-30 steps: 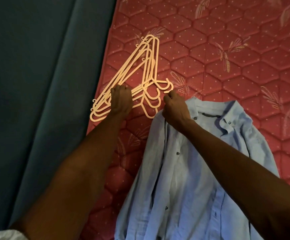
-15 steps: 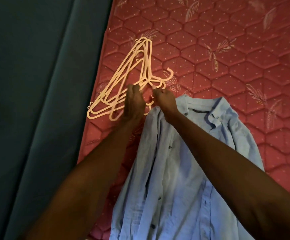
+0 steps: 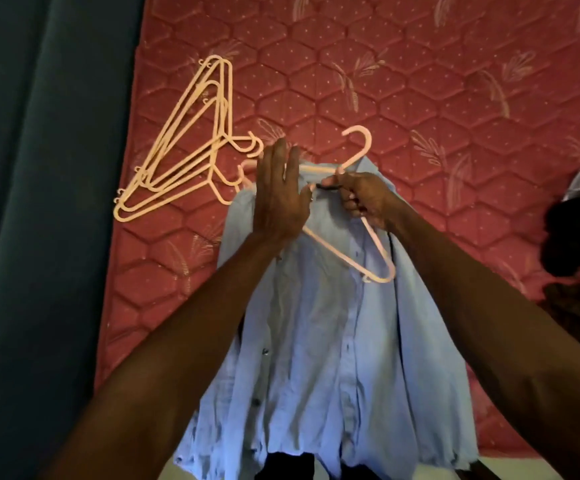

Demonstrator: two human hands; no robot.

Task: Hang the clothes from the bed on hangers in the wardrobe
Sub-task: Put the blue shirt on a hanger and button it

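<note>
Right now a light blue shirt (image 3: pixel 323 341) lies on the red quilted mattress (image 3: pixel 420 98), collar end away from the camera, hem hanging toward the near edge. One pink hanger (image 3: pixel 354 216) rests on top of the shirt's upper part: its hook curls up past the collar over the mattress, one shoulder bar runs along the collar edge, and the far corner of its triangle lies on the chest of the shirt. The right hand (image 3: pixel 368 200) has its fingers curled and pinches the collar area at the dark neck label (image 3: pixel 330 187), right where the hanger's neck crosses it; whether the fingers also close on the hanger itself cannot be told. Any writing on that label is too small and dark to read. The left hand (image 3: pixel 279 199) lies flat on the shirt's shoulder beside the collar, fingers straight and pointing away, touching the fabric and the hanger bar without gripping. A stack of pink hangers (image 3: pixel 184 147) lies on the mattress to the left of the shirt, just beside it, hooks toward the left hand. Along the left runs a dark teal padded surface (image 3: pixel 39 202). A dark garment (image 3: pixel 576 244) sits at the right edge of the mattress, well apart from the shirt.
</note>
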